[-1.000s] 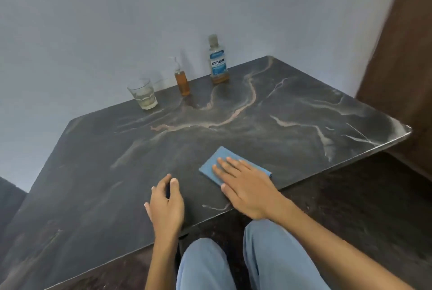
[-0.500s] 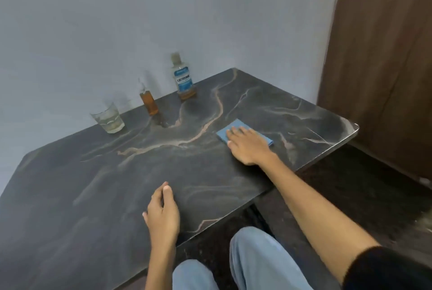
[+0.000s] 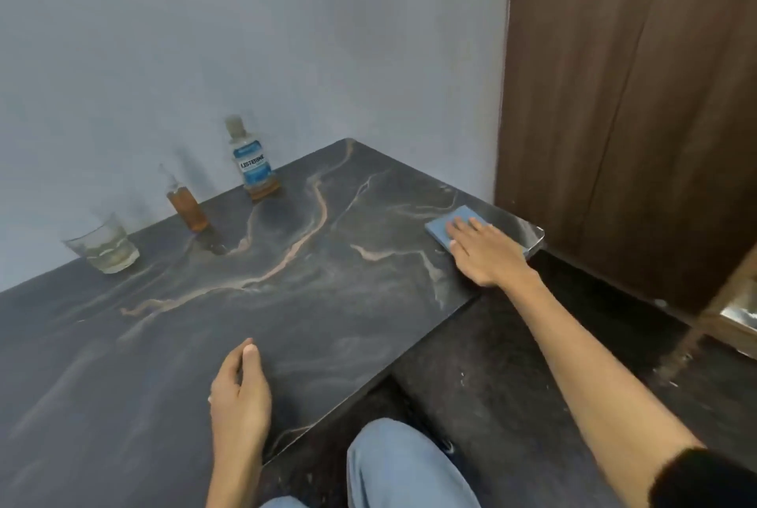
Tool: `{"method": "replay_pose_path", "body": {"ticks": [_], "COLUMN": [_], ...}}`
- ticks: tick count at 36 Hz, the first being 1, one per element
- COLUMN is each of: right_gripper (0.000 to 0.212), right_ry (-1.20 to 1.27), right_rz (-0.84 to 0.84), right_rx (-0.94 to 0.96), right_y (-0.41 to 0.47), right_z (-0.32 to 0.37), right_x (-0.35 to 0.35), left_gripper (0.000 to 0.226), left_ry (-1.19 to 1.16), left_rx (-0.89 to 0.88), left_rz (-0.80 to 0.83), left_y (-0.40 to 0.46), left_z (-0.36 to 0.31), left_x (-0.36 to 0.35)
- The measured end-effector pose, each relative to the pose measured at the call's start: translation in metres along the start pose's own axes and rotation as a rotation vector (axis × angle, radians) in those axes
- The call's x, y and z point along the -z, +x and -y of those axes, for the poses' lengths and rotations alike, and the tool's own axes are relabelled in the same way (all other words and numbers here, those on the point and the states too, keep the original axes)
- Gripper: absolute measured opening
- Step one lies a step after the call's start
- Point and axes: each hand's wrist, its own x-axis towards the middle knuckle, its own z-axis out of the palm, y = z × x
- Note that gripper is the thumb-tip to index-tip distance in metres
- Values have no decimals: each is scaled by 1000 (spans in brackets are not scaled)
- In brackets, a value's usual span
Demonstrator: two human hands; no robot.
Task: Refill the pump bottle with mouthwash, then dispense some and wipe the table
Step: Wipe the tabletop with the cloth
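My right hand (image 3: 487, 251) lies flat, fingers spread, pressing a folded blue cloth (image 3: 448, 225) onto the dark marble table (image 3: 327, 303) near its far right corner. My left hand (image 3: 239, 389) rests on the table close to the front edge, fingers loosely curled, holding nothing. By the wall stand a Listerine mouthwash bottle (image 3: 254, 163) with amber liquid at its bottom, a small clear pump bottle (image 3: 186, 204) filled with amber liquid, and a short glass (image 3: 104, 247) with a little pale liquid in it.
A dark wooden wardrobe (image 3: 635, 98) stands right beside the table's right end. A grey wall (image 3: 205, 36) runs along the table's far edge. My knees in blue jeans (image 3: 401, 466) are below the front edge, over a dark floor.
My right hand has slid the blue cloth from the near edge across the table to the far right corner. My left hand has stayed near the front edge.
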Motion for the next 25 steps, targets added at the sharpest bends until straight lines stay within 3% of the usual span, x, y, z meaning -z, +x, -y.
{"method": "replay_pose_path", "body": {"ticks": [2,5,9,12,20,25], "right_gripper": [50,49,48,48,50,51], "right_ry": [0,47,29,48,-34,-60], "right_rz": [18,76,73,23,-29,-1], "right_rx": [-14,110,395,471,79,16], "right_y": [24,32,-8,-45,-40,9], "right_z": [8,40,67,48,-57,-61], "right_x": [1,-4,-20,-23,7,13], "left_gripper": [37,39,39,39,40,38], "left_ry": [-18,-4,46,73,100,81], "left_rx": [-24,-64,-71,-80,-60,-60], "left_rz": [23,61,86,87,74,55], "left_y": [-2,-4,-2,2,5,2], "left_z": [-7,-15,-18,-17,-11,-15], "left_x": [-10,-28,-47,-52,-53,-55]}}
